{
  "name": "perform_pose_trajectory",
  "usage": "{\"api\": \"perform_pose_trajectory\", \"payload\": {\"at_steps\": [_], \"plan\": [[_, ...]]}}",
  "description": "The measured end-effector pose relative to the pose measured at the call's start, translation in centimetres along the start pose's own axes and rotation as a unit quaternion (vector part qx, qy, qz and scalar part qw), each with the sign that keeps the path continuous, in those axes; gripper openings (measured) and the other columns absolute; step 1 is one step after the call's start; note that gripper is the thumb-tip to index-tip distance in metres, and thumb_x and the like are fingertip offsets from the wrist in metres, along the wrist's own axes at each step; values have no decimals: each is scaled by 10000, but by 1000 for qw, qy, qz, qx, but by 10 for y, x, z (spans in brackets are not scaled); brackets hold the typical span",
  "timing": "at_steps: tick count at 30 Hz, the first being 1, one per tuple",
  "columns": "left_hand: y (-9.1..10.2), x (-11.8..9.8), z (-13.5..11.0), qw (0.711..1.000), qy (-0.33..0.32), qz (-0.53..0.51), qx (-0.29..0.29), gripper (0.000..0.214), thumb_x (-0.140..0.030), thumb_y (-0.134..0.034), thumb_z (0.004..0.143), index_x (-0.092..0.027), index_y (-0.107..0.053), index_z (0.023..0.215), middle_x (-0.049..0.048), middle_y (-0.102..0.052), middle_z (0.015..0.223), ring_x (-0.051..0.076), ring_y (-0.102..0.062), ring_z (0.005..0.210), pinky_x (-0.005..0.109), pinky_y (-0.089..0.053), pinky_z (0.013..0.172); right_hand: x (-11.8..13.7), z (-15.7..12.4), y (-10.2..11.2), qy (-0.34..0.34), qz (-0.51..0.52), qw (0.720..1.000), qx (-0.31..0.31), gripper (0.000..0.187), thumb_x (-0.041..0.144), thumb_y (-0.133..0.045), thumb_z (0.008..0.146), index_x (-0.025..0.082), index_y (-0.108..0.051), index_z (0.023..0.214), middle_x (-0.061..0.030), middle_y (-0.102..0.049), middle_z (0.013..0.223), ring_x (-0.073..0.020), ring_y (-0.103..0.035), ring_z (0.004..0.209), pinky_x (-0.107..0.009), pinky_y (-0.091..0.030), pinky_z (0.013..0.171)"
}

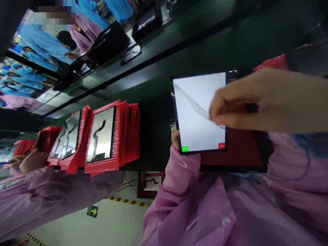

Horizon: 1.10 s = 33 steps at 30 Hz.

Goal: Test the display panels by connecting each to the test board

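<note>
A lit display panel [200,133] glows white in front of me, with a small green block and a red block along its lower edge. My left hand [175,137] grips it by the lower left edge; most of that hand is hidden behind the panel. Above the panel's right side, my right hand [238,102] is closed in a pinch, somewhat blurred. From its fingertips a clear film [191,100] stretches as a lifted fold across the screen toward the upper left. A metal clip [232,72] shows at the panel's upper right.
Stacks of red bubble-wrap sleeves [128,133] stand to the left, with unlit display panels [102,133] on top. Another person's hand [32,161] is beside the farther stack. A dark red mat [243,150] lies under my right hand. Black bins [110,42] stand beyond the bench ledge.
</note>
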<state>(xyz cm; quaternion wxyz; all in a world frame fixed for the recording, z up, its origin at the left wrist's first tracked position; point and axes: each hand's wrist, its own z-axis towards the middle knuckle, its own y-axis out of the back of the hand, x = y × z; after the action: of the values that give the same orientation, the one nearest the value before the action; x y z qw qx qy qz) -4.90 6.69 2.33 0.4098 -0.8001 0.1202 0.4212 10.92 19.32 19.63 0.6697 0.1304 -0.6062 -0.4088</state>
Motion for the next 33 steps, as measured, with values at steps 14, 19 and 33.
{"api": "perform_pose_trajectory", "payload": {"at_steps": [14,19,33], "plan": [[-14,-6,-7,999,32,-19,-19,385,-467,-461,801,-278,-742,986,44,-801,970,319,-655,1229,444,-596,919,-44,47,-19,-152,489,842,-168,239,159,-569,967,196,-615,736,45,-686,821,-76,-717,821,-266,-602,947],[-14,-7,-9,997,49,-64,-2,382,-448,-472,810,-260,-742,1006,55,-802,1000,323,-650,1230,427,-598,899,-39,44,-15,-124,500,837,-185,171,205,-599,965,181,-618,796,42,-695,843,-69,-702,828,-242,-613,892],[-10,-4,-4,998,47,-48,-10,405,-472,-450,811,-232,-752,933,77,-793,1032,331,-619,1284,440,-561,1014,-41,29,0,-188,-113,954,-204,440,196,-638,880,157,-563,1313,27,-678,993,-175,-648,973,-393,-484,889]]}}
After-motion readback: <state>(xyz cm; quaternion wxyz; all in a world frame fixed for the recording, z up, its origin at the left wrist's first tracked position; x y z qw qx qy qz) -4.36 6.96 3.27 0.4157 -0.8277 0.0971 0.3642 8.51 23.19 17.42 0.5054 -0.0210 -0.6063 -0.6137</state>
